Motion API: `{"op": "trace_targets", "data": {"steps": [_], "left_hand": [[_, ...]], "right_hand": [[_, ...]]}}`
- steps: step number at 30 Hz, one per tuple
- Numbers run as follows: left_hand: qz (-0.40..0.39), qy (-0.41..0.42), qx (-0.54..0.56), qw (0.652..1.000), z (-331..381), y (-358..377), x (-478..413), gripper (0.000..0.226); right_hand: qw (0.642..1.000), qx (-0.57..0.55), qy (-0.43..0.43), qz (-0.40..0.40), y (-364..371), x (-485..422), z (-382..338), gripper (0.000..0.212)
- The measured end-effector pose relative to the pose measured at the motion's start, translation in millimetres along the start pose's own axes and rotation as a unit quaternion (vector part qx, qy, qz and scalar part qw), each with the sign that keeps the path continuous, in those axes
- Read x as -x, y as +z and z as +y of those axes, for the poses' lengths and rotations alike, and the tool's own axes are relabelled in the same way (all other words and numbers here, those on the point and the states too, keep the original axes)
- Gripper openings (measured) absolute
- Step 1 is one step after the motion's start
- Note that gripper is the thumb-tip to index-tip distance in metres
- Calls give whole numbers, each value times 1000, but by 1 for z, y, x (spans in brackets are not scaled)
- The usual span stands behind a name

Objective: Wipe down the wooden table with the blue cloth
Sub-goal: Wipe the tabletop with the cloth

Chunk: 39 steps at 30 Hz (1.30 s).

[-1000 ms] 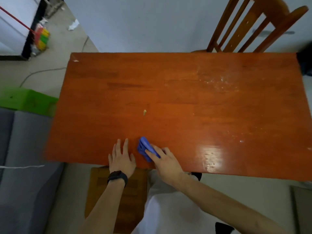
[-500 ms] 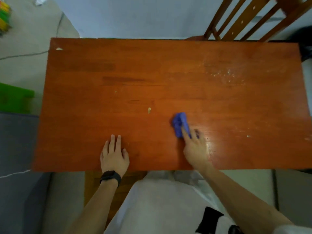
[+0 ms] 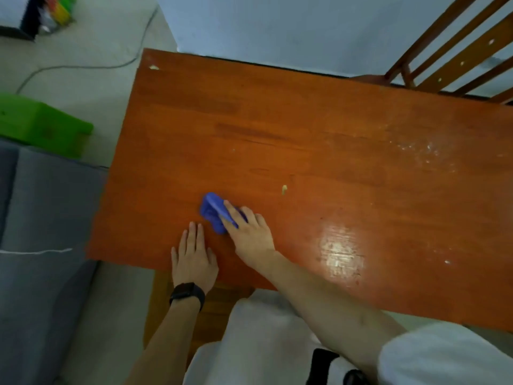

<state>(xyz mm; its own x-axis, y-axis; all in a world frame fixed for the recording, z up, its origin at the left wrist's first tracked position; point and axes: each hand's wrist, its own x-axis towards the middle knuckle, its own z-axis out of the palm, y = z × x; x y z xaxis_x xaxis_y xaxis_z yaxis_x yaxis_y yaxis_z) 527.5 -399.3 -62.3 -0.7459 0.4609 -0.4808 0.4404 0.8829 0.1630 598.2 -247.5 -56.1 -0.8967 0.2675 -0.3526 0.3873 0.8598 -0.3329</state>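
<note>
Blue cloth (image 3: 212,211) lies bunched on the wooden table (image 3: 305,120), in the near left part of the top, just beyond the fingertips of the left hand (image 3: 193,259). Half a second ago it was on the right of the pale crumb (image 3: 284,189); now it is on the crumb's left, back close to where it was a second ago, though farther from the near edge. The right hand (image 3: 249,234) has crossed with it and presses down on the cloth with its fingers laid fairly straight over it, a fold of blue showing up between two of them. The left hand has kept its place at the near edge, flat and palm down with straight fingers, holding nothing, a black watch (image 3: 186,294) on its wrist. The crumb has not shifted on the wood, and the white specks (image 3: 416,151) towards the far right are as they were, well apart from the cloth. A bright patch of glare (image 3: 340,251) sits right of the right forearm. On the floor to the left stands a green plastic box (image 3: 41,120); whether anything is in it cannot be told. A wooden chair (image 3: 455,51) stands at the far right corner
</note>
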Motion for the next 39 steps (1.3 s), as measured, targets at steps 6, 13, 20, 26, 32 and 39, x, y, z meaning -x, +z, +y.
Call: {"op": "trace_targets", "data": {"steps": [6,13,20,26,32,39], "left_hand": [[-13,107,-26,994,38,3,-7,63],[-38,215,-51,974,114,15,-11,65],[-79,216,-127,965,138,35,-3,77],[-68,238,-154,957,186,48,20,68],[-98,279,-148,944,256,76,71,65],[-144,202,-153,957,283,89,93,67]], "right_hand": [[950,36,303,69,-24,110,155,79],[942,19,282,182,-2,135,110,89],[974,62,188,109,41,182,101,51],[856,-54,494,144,37,331,225,78],[916,-46,345,199,35,263,185,71],[947,3,284,148,60,325,231,51]]}}
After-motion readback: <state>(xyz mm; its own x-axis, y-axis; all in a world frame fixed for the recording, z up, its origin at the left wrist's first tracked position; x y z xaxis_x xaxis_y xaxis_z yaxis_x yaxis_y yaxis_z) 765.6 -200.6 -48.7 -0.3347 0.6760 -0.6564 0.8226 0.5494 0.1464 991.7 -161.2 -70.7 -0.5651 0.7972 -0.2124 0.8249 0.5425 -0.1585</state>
